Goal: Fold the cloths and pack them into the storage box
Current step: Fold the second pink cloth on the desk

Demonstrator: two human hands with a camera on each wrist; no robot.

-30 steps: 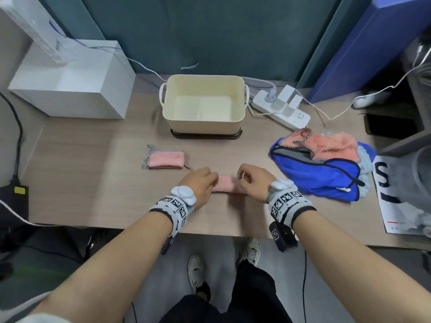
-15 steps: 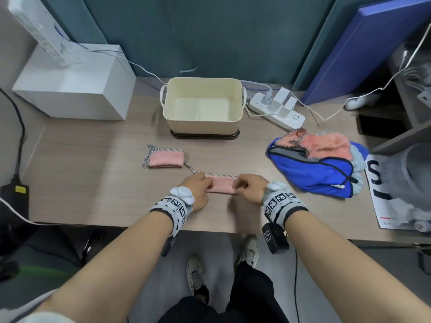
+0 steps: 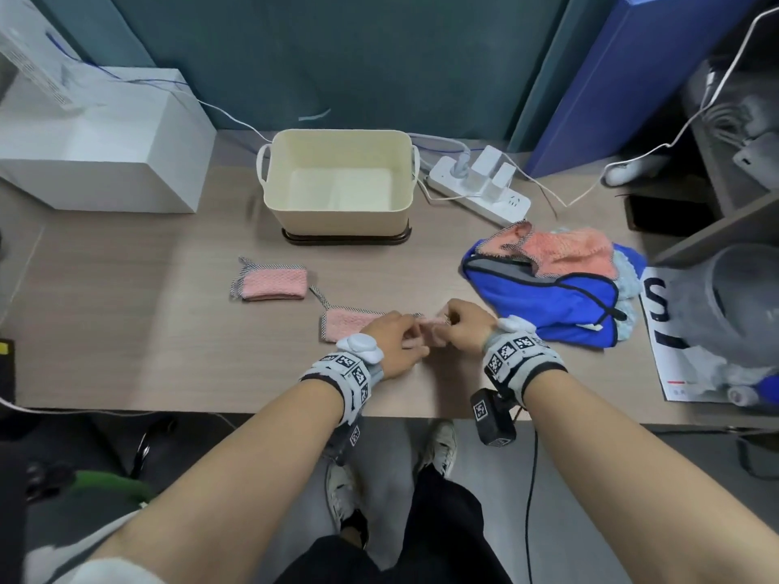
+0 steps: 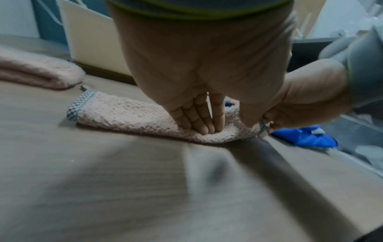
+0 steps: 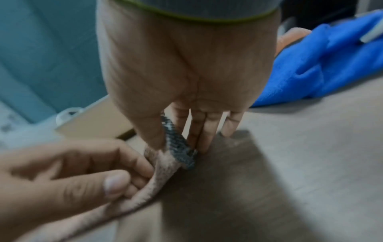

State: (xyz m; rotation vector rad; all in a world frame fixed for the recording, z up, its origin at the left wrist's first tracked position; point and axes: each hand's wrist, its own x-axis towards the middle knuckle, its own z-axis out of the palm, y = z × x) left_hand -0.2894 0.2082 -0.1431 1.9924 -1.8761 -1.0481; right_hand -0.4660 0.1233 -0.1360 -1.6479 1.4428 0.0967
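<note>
A narrow pink cloth (image 3: 347,324) with a grey checked edge lies folded into a strip near the table's front edge. My left hand (image 3: 406,343) presses its middle with straight fingers (image 4: 200,122). My right hand (image 3: 454,325) pinches the cloth's right end by the checked edge (image 5: 179,144) between thumb and fingers and holds it raised off the table. A second pink cloth (image 3: 273,284) lies folded small to the left. The cream storage box (image 3: 337,221) stands behind, with nothing inside.
A heap of blue and orange cloths (image 3: 548,288) lies right of my hands. A white power strip (image 3: 480,191) with cables sits right of the box, a white carton (image 3: 105,162) at the far left. A printed sheet (image 3: 674,343) lies at the table's right edge.
My left hand slid right from the strip's left end to its middle, so that end now shows. My right hand has lifted the right end toward the left.
</note>
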